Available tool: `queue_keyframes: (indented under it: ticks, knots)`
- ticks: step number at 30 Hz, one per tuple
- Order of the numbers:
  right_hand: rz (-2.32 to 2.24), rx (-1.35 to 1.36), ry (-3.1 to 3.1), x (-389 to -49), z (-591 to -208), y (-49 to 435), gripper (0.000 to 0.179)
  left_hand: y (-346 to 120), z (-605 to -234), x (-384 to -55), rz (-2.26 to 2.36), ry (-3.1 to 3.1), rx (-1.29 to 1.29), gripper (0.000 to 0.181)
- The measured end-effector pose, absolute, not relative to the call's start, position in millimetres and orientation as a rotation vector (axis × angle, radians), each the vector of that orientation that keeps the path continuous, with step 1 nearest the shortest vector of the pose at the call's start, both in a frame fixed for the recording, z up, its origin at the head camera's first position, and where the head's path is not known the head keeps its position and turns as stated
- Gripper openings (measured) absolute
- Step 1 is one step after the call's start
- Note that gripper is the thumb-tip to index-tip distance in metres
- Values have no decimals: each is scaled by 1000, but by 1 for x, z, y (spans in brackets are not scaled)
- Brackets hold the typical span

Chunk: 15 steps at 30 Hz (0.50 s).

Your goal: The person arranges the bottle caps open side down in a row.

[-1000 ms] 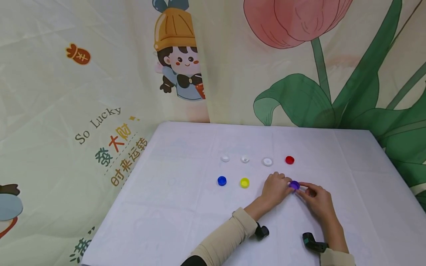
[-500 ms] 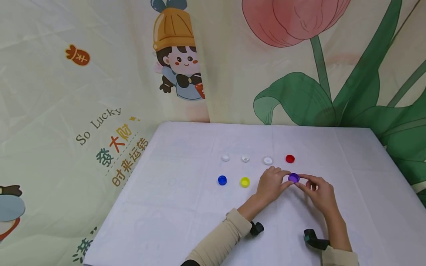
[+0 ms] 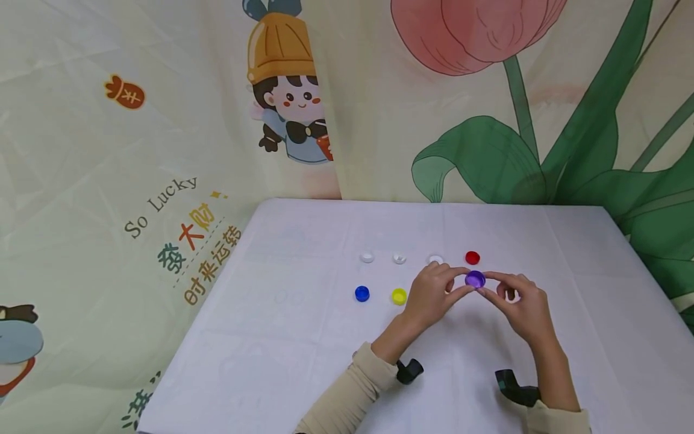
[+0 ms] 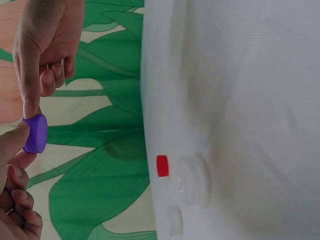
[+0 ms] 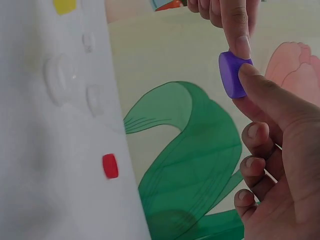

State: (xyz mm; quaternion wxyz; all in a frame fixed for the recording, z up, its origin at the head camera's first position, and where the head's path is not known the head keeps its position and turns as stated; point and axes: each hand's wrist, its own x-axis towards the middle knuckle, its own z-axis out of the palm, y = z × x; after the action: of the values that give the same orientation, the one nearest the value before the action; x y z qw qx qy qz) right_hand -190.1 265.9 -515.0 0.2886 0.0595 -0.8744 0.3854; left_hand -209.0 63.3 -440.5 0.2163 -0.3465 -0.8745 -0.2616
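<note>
A purple bottle cap (image 3: 475,279) is held up between both hands, its hollow side facing the head camera. My left hand (image 3: 431,292) pinches its left side between thumb and index finger. On the opposite side, my right hand (image 3: 523,304) pinches it the same way. The right wrist view shows the ribbed edge of the purple cap (image 5: 232,75) and the right thumb pressed on it. In the left wrist view the cap (image 4: 37,134) is well above the white tabletop. Beyond the hands lies a red cap (image 3: 472,258).
Left of the hands, a yellow cap (image 3: 399,296) and a blue cap (image 3: 362,293) lie on the white-covered table (image 3: 244,337). Behind them is a row of white caps (image 3: 399,258); the rightmost is partly hidden by my left hand. A printed curtain (image 3: 374,120) hangs behind the table.
Both hands have lifted the purple cap up and slightly left, away from the tabletop. My left hand now overlaps one white cap. The other caps have stayed in place.
</note>
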Motion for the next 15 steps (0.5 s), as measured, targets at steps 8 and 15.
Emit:
queue_keyframes:
  ticks: [8,15]
  knots:
    - [1073,175,-2367,-158,-438,234,31,53,-426,-204,-815,-2404,-969,36]
    - [1176,239,-2281,-167,-460,236,35,45,-427,-204,-862,-2382,-968,35]
